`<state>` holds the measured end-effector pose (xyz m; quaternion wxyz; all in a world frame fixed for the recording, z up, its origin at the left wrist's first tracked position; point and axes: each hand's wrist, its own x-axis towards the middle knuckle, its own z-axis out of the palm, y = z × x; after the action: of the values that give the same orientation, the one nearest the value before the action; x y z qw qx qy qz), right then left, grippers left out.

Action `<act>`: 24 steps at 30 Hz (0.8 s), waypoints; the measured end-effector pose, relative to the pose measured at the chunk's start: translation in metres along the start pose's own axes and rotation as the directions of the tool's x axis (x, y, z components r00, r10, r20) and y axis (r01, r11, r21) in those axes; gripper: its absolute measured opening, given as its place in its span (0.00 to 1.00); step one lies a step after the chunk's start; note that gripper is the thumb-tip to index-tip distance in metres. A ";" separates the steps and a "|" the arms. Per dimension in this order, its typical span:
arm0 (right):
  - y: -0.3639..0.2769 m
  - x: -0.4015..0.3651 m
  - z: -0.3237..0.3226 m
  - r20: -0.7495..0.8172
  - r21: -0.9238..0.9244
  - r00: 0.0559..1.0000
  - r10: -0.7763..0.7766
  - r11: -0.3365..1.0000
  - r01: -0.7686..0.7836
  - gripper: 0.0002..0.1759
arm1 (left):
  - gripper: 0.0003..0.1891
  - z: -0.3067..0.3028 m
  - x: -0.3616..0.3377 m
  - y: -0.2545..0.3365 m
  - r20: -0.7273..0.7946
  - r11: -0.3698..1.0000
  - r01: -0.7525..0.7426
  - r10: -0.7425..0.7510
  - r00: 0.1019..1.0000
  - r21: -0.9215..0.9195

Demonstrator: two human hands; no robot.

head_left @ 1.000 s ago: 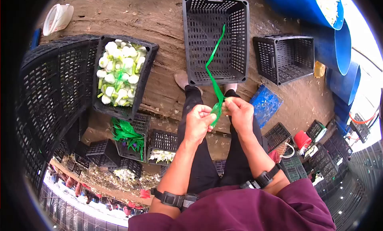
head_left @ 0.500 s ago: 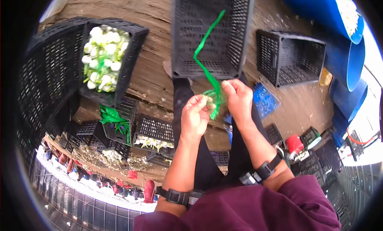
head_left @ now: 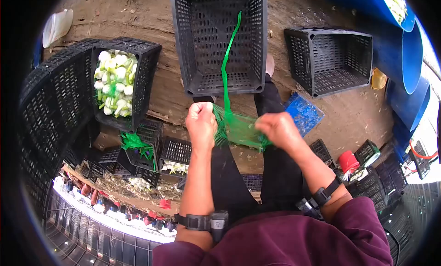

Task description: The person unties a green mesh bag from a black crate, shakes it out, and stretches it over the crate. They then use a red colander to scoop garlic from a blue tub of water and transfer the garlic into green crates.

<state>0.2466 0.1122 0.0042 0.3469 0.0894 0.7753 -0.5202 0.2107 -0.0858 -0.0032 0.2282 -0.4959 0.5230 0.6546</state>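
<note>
Evidently, the green mesh bag (head_left: pixel 239 130) lay stretched crosswise between both hands, the left hand (head_left: pixel 200 123) fisted on one edge, the right hand (head_left: pixel 275 128) with fingers pinching the other, its tail running away over the black crate (head_left: pixel 183 45).

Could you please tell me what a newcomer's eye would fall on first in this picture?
The bright green net bag stands out first, spread wide between the left hand and right hand at the centre. Its long tail trails up over the empty black crate ahead. Next come the white bulbs heaped in a second crate at the left, and the blue barrels at the upper right.
</note>
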 end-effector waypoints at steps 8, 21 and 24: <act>0.013 0.050 -0.043 -0.192 0.773 0.774 0.604 0.579 -0.260 0.05 | 0.12 -0.025 -0.012 0.057 0.483 0.369 -0.438 -0.035 0.875 0.820; 0.035 0.107 -0.034 -0.377 0.208 0.923 0.082 0.978 -0.002 0.13 | 0.02 -0.031 0.119 0.081 -0.031 0.909 -0.128 0.152 0.988 0.396; 0.014 0.124 -0.042 -0.315 -0.075 0.948 0.052 0.994 -0.080 0.11 | 0.01 -0.018 0.166 0.104 -0.187 0.967 0.093 -0.048 0.981 0.239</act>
<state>0.1428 0.1271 -0.0748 0.2407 0.1813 0.8387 -0.4537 0.0663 -0.1748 -0.1019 0.2632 -0.5390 0.6007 0.5285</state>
